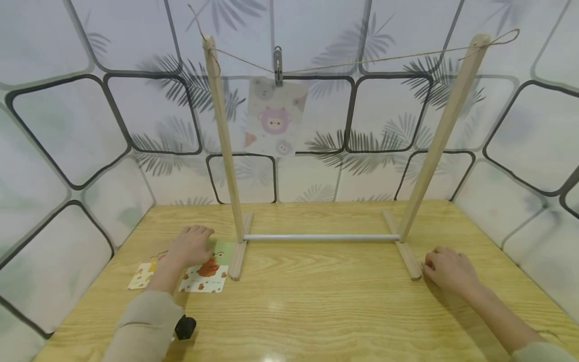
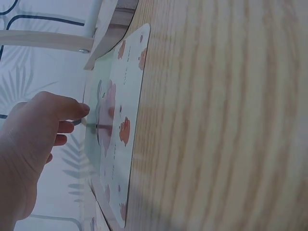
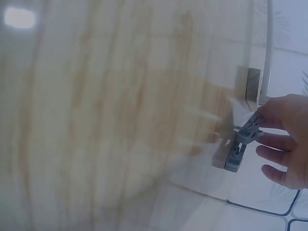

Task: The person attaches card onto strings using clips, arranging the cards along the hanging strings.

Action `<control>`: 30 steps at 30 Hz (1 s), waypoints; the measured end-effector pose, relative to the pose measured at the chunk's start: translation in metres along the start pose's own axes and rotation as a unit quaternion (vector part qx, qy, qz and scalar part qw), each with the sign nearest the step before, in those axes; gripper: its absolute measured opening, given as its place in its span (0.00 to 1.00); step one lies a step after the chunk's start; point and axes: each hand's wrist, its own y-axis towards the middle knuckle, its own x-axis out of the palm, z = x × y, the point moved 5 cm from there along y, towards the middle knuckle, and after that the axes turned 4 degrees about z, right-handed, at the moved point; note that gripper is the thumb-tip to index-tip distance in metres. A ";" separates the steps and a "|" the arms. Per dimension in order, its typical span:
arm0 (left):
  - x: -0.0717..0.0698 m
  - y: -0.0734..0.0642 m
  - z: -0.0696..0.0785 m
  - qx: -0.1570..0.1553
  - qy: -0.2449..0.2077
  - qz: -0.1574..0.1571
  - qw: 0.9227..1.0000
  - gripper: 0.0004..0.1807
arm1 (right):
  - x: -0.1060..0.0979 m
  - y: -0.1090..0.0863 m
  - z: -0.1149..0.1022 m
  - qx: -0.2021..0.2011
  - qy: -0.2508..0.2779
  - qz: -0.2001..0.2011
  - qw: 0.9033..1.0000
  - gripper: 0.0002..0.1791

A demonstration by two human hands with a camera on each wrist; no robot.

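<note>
My left hand (image 1: pixel 192 245) hovers over a green and white card (image 1: pixel 211 276) with a brown bear on it. In the left wrist view, the thumb (image 2: pixel 72 109) points at the card's green part; whether it touches cannot be told. My right hand (image 1: pixel 450 271) is beside the wooden stand's right foot (image 1: pixel 408 261). In the right wrist view, its thumb and finger pinch a grey clothespin (image 3: pixel 250 127). Another grey clothespin (image 3: pixel 234 158) lies against it on the table. A grey clothespin (image 1: pixel 278 65) on the string holds up a pale card (image 1: pixel 276 120) with a purple cartoon.
The stand has two wooden posts (image 1: pixel 223 136), a white crossbar (image 1: pixel 316 237) and a string (image 1: pixel 362 63) tied between the post tops. A yellowish card (image 1: pixel 141 277) lies partly behind my left forearm. Patterned cloth (image 1: pixel 316 176) surrounds the wooden table (image 1: pixel 307 311).
</note>
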 end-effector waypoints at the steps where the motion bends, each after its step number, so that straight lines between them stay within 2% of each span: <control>1: 0.000 0.000 0.000 0.000 -0.002 -0.004 1.000 0.25 | -0.001 0.000 0.000 -0.002 -0.002 0.006 1.000 0.07; 14: 0.005 0.003 0.003 -0.014 -0.039 -0.067 0.997 0.25 | -0.011 0.005 -0.003 -0.021 0.009 0.043 0.999 0.04; 17: 0.008 0.004 0.003 -0.011 -0.034 -0.071 0.997 0.26 | -0.011 0.005 -0.005 -0.030 0.010 0.053 0.998 0.05; 24: 0.008 0.004 0.005 -0.001 -0.039 -0.058 0.998 0.25 | -0.008 0.006 -0.007 -0.035 0.006 0.062 0.997 0.05; 30: 0.008 0.005 0.006 0.003 -0.032 -0.064 0.997 0.23 | -0.009 0.006 -0.010 -0.040 0.002 0.067 0.997 0.05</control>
